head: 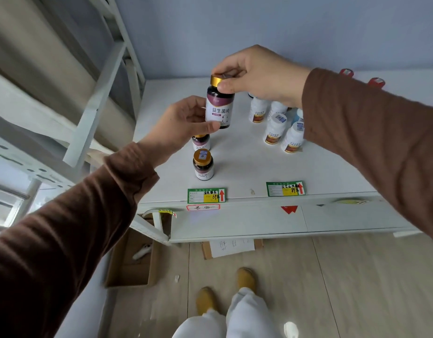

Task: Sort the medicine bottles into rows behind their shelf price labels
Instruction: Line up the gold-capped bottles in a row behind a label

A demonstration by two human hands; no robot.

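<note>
While both hands (183,120) (256,74) grip it, bottle (219,107) hangs upright.

Open brown cardboard box (127,264) sits on the pale wood floor (332,276) at lower left, white metal shelving frame (96,98) upper left, red paper scrap (289,209) centre right.

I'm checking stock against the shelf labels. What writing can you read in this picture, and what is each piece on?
"益生菌片": on the dark gold-capped bottle gripped by the left hand and right hand.
"益生菌片", "69元": handwritten on the left price label.
"89元": on the right price label; its handwritten name is unclear.
White bottles, red-bordered sticker, floor paper: too blurred to read.
</note>
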